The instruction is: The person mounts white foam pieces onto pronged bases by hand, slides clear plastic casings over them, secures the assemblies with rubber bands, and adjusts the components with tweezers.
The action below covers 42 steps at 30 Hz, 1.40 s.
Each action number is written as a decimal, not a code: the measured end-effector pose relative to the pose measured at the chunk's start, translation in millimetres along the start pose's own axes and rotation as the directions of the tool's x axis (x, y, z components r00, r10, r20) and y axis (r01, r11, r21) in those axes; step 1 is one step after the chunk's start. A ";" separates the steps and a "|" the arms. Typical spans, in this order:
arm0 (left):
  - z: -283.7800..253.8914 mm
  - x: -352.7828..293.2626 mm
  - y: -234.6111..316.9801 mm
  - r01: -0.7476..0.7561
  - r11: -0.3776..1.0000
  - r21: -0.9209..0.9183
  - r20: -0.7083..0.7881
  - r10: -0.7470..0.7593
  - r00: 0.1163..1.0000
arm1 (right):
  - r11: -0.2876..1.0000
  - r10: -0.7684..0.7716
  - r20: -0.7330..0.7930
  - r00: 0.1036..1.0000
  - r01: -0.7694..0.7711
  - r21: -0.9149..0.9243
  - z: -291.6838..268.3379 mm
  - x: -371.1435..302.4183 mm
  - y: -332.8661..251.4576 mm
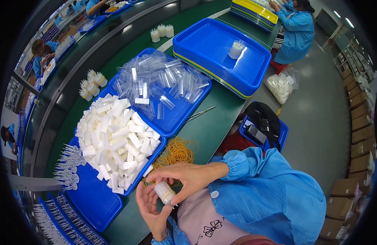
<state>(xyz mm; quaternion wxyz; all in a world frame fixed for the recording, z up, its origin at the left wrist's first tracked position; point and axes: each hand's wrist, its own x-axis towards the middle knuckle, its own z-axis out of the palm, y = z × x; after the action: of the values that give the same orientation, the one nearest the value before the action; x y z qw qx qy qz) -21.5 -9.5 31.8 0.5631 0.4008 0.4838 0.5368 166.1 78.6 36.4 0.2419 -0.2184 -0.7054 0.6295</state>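
Observation:
Close to my body, I hold a small white cylindrical bundle tilted between both hands, with yellowish rubber bands around it. My left hand cups it from the left, its fingers curled and its thumb at the lower end. My right hand arches over it from the right, thumb pressed on its side. Just beyond the hands lies a loose heap of yellow rubber bands. A blue tray piled with white foam-like blocks stands to the left of the heap.
Clear plastic pieces fill another blue tray; tweezers lie beside it. Stacked trays carry one bundle. More bundles stand at the far left edge. White spiky parts sit at left. A co-worker sits at the far right.

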 end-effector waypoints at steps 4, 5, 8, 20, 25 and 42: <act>-1.6 -0.6 -2.1 0.005 1.000 -0.009 0.012 -0.005 1.000 | 0.998 -0.062 -0.073 0.995 0.063 0.007 6.0 0.7 7.5; 0.0 -1.1 -3.5 -0.044 0.998 -0.042 -0.028 0.043 0.999 | 0.993 -0.098 -0.111 0.989 0.104 0.049 6.8 1.2 9.3; 7.9 -1.3 -3.4 -0.087 0.986 -0.139 -0.162 0.064 0.985 | 0.990 -0.107 -0.127 0.986 0.118 0.082 5.2 2.2 9.5; 21.2 3.6 -10.6 -0.031 0.991 -0.132 -0.224 0.001 0.975 | 0.974 0.027 -0.222 0.975 0.024 0.224 11.8 6.9 27.4; 12.7 12.7 -20.9 0.023 0.964 -0.265 -0.142 -0.063 0.988 | 0.954 0.108 -0.259 0.960 -0.026 0.300 9.1 6.5 30.6; 0.7 22.2 -17.5 -0.565 0.624 0.540 0.206 0.553 0.808 | 0.790 0.208 -0.153 0.966 -0.074 0.609 14.2 8.9 15.7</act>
<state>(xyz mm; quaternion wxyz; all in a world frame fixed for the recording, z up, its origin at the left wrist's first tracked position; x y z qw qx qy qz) -17.9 10.8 12.4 0.2244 0.6870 0.4688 0.5079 150.4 74.8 20.2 0.3241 -0.2486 -0.4225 0.8091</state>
